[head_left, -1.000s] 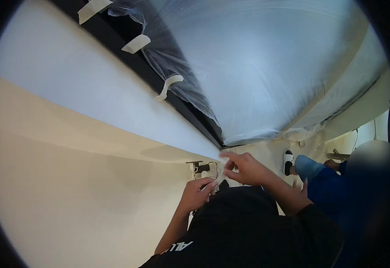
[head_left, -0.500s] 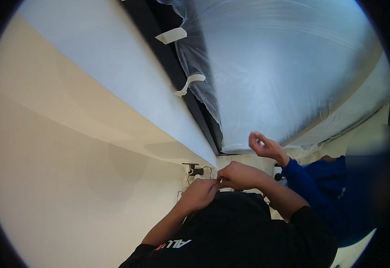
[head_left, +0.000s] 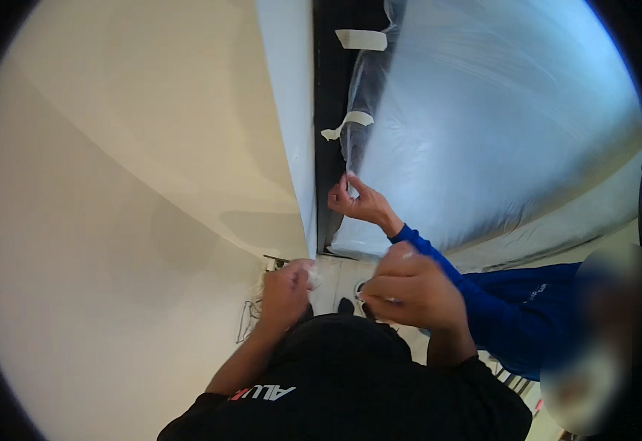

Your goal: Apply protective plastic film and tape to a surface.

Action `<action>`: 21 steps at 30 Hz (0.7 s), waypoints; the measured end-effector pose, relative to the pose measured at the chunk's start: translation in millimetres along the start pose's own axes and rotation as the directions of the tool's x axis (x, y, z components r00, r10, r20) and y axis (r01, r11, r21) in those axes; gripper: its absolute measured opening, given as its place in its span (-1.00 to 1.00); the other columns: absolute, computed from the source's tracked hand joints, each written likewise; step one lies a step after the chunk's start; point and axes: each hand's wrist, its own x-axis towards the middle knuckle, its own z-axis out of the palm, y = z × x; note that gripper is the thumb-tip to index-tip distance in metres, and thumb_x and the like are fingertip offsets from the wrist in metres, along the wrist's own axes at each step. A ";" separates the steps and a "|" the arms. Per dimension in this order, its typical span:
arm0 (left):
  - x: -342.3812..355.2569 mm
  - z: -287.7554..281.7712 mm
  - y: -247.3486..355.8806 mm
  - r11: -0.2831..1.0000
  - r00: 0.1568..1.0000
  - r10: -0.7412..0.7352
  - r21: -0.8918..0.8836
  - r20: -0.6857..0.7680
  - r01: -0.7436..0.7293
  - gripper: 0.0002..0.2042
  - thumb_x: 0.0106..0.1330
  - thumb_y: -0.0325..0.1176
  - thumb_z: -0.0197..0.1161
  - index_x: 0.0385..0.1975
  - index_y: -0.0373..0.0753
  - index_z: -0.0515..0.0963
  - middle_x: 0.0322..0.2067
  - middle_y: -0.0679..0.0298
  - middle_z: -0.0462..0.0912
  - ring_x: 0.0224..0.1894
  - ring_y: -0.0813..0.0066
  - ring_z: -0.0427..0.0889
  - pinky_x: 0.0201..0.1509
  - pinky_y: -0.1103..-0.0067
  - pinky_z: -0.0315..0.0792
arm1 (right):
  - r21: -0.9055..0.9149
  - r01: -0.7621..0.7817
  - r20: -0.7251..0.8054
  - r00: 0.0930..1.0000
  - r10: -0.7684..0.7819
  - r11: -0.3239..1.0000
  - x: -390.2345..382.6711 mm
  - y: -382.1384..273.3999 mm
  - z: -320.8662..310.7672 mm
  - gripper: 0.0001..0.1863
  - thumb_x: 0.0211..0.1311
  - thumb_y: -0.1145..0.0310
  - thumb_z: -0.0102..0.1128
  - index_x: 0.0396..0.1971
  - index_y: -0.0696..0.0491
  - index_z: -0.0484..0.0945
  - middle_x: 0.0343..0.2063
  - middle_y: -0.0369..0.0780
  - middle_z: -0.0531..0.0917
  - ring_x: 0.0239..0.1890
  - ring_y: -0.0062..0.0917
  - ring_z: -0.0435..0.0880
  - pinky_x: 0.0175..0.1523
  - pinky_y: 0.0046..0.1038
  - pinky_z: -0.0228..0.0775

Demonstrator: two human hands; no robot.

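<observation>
In front of my black shirt, my two hands are apart. The fingers of my left hand (head_left: 284, 298) are closed, with a small whitish thing (head_left: 313, 276) at their tips, too blurred to name. My right hand (head_left: 418, 294) is raised to the right, smeared by motion, its fingers curled in; what they hold, if anything, cannot be made out. Beyond them, a co-worker's hand (head_left: 365, 204) pinches near the edge of a clear plastic sheet (head_left: 475, 140). Two strips of pale tape, an upper strip (head_left: 363, 40) and a lower strip (head_left: 352, 123), join the sheet to a black frame (head_left: 328, 95).
A cream wall (head_left: 115, 309) fills the left side, with a white strip of wall (head_left: 291, 110) beside the frame. Cables (head_left: 246, 320) lie at its foot. The co-worker's blue sleeve (head_left: 497, 298) reaches across close on my right.
My hands were together and have come apart, the right one rising to the right. The co-worker's hand has moved left to the sheet's edge. The view has turned.
</observation>
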 end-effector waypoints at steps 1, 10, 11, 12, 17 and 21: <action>3.8 -9.1 -7.4 0.975 0.989 -0.144 -0.163 0.044 0.149 -0.75 0.47 -0.39 0.10 0.01 -0.30 0.63 -0.55 0.10 0.65 -0.59 0.40 0.59 -0.44 0.50 0.48 | 0.069 0.051 -0.231 0.972 -0.034 0.996 -0.3 -3.4 -14.3 -0.89 0.09 0.47 0.35 -0.35 0.02 0.70 -0.37 -0.24 0.70 -0.29 -0.35 0.67 -0.04 -0.28 0.49; 26.2 28.0 66.8 0.561 0.983 0.033 -0.818 0.179 0.130 -0.47 0.51 -0.44 0.12 0.46 -0.15 0.22 -0.23 0.25 0.66 -0.41 0.63 0.56 -0.29 0.67 0.48 | -0.119 -0.116 -0.586 0.810 0.025 0.986 80.8 -2.4 -99.4 -0.85 0.22 0.52 0.32 -0.21 0.12 0.73 -0.23 -0.16 0.71 -0.27 -0.40 0.70 -0.19 -0.44 0.48; 30.7 32.2 76.4 0.504 0.997 0.055 -0.863 0.061 0.025 -0.47 0.49 -0.48 0.11 0.45 -0.14 0.25 -0.17 0.25 0.64 -0.34 0.62 0.55 -0.22 0.66 0.47 | -0.229 -0.104 -0.548 0.836 -0.040 0.968 90.2 -7.0 -107.2 -0.82 0.25 0.53 0.32 -0.17 0.09 0.74 -0.30 -0.17 0.70 -0.32 -0.47 0.66 -0.23 -0.48 0.46; 33.9 31.9 86.6 0.475 0.993 0.122 -0.878 0.010 -0.049 -0.49 0.45 -0.51 0.17 0.40 -0.14 0.33 -0.02 0.25 0.56 -0.21 0.59 0.55 -0.12 0.62 0.48 | -0.335 -0.080 -0.501 0.859 -0.106 0.939 99.7 -9.0 -114.3 -0.80 0.27 0.54 0.31 -0.12 0.07 0.75 -0.37 -0.18 0.69 -0.38 -0.55 0.62 -0.27 -0.53 0.44; 51.5 38.9 120.6 0.367 0.981 0.149 -0.915 -0.122 -0.170 -0.63 0.42 -0.52 0.21 0.22 -0.21 0.48 -0.16 0.32 0.52 -0.22 0.56 0.55 -0.12 0.58 0.49 | -0.461 -0.048 -0.364 0.921 -0.139 0.886 126.4 0.3 -125.3 -0.75 0.22 0.51 0.32 -0.12 -0.06 0.76 -0.41 -0.21 0.67 -0.38 -0.41 0.64 -0.27 -0.41 0.45; 54.6 47.4 113.9 0.291 0.994 0.105 -0.955 -0.037 -0.066 -0.67 0.41 -0.48 0.24 0.15 -0.22 0.51 -0.25 0.33 0.52 -0.26 0.57 0.54 -0.14 0.60 0.47 | -0.734 -0.009 -0.198 0.959 -0.201 0.680 138.8 14.5 -120.0 -0.72 0.18 0.41 0.32 -0.12 -0.20 0.76 -0.44 -0.27 0.67 -0.31 -0.32 0.65 -0.14 -0.26 0.45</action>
